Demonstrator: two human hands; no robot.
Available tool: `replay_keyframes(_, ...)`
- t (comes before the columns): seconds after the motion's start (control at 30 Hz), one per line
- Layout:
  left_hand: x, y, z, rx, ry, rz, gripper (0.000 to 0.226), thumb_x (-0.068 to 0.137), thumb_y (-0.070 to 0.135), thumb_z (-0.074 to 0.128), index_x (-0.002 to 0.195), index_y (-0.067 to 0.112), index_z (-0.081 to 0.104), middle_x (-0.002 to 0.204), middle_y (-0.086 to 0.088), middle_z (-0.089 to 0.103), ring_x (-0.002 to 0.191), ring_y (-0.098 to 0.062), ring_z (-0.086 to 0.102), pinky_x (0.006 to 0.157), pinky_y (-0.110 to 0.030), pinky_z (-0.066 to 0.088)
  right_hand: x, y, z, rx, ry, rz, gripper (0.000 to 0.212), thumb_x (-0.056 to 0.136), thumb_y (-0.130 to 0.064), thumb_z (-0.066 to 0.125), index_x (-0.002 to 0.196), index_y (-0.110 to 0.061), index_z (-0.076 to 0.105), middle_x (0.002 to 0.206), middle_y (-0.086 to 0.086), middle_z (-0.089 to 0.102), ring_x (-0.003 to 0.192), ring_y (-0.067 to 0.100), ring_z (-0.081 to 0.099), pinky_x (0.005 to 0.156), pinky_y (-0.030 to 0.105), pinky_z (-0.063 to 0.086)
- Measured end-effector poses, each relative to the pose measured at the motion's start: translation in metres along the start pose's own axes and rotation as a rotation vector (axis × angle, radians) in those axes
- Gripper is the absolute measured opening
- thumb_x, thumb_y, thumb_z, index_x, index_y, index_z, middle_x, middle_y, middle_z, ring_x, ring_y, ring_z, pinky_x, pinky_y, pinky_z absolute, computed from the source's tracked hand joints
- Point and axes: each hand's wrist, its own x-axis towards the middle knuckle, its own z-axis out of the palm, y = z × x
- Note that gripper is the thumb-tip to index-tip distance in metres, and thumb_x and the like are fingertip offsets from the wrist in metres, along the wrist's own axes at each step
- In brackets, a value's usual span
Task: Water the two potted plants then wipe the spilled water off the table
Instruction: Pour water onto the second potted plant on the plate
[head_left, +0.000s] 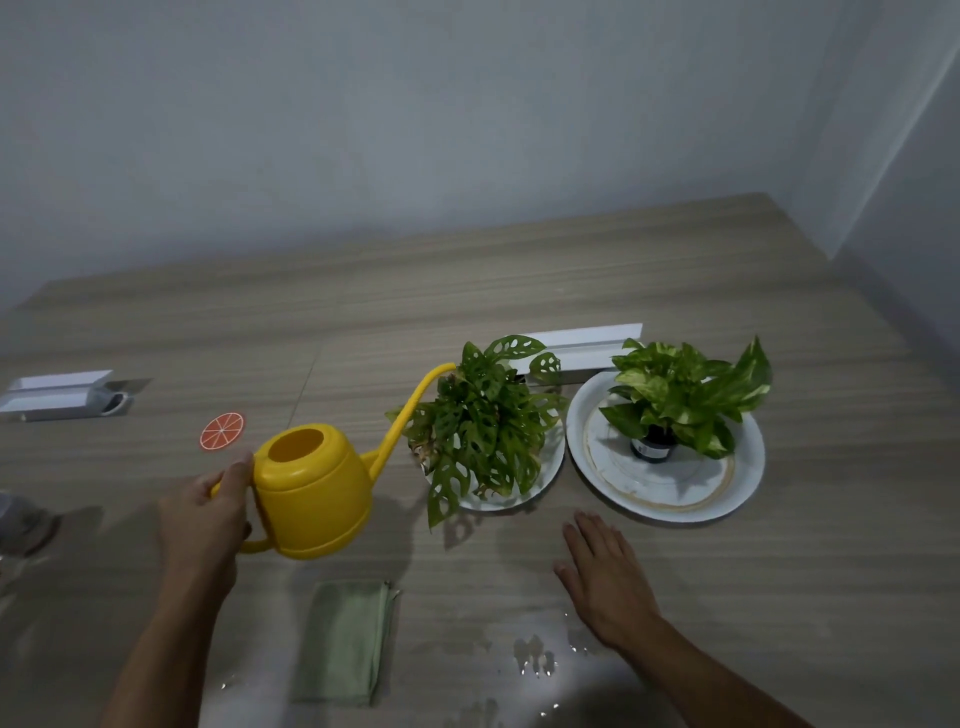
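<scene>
Left hand (208, 512), fingers wrapped round handle of yellow can (311, 493), spout tip over left plant (483, 415) on plate (545, 467). Right hand (605, 577) flat, fingers spread, empty, on surface (519, 291). Right plant (685, 395) toward right edge. Cloth (345, 642) and spilled water (535, 660) near front edge.

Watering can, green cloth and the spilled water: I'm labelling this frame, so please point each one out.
watering can (311, 499): head view, on the yellow body below the fill hole.
green cloth (343, 642): head view, middle of the folded cloth.
spilled water (532, 662): head view, on the shiny puddle near the table's front edge.
</scene>
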Motion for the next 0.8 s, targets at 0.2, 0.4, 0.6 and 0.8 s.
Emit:
replay_keyframes(0.2,-0.015,0.016,0.016,-0.036,0.002,0.115,0.050,0.093,0.039,0.059,0.063,-0.001,0.058,0.057,-0.022,0.053,0.052,-0.029,0.049,0.056,-0.034,0.042,-0.025,0.019,-0.013,-0.014,0.107,-0.027,0.046,0.095,-0.035,0.057,0.131,-0.007,0.058,0.140,0.016,0.054,0.132,0.033,0.048,0.114,0.046,0.032)
replay_keyframes(0.4,-0.015,0.047,0.040,-0.117,-0.111,0.203,0.040,0.084,0.045,0.059,0.055,0.018,0.063,0.045,-0.008,0.048,0.039,-0.017,0.046,0.047,-0.029,0.041,-0.061,0.045,-0.031,-0.099,0.187,0.064,0.041,0.095,-0.035,0.054,0.124,-0.006,0.062,0.132,0.014,0.060,0.127,0.031,0.052,0.112,0.040,0.025)
replay_keyframes(0.6,-0.025,0.072,0.074,-0.151,-0.232,0.210,0.062,0.080,0.053,0.058,0.072,-0.009,0.058,0.053,-0.017,0.043,0.047,-0.026,0.041,0.055,-0.051,0.045,-0.100,0.090,-0.051,-0.131,0.137,0.249,0.051,0.100,-0.042,0.038,0.142,-0.013,0.045,0.154,0.008,0.038,0.143,0.024,0.030,0.118,0.039,0.017)
replay_keyframes(0.8,-0.041,0.093,0.098,-0.050,-0.235,0.386,0.063,0.090,0.045,0.055,0.059,-0.010,0.049,0.051,-0.027,0.048,0.045,-0.033,0.048,0.047,-0.048,0.047,-0.113,0.130,-0.064,-0.169,0.063,0.353,0.058,0.100,-0.049,0.031,0.151,-0.019,0.031,0.162,0.002,0.023,0.149,0.022,0.015,0.119,0.039,0.011)
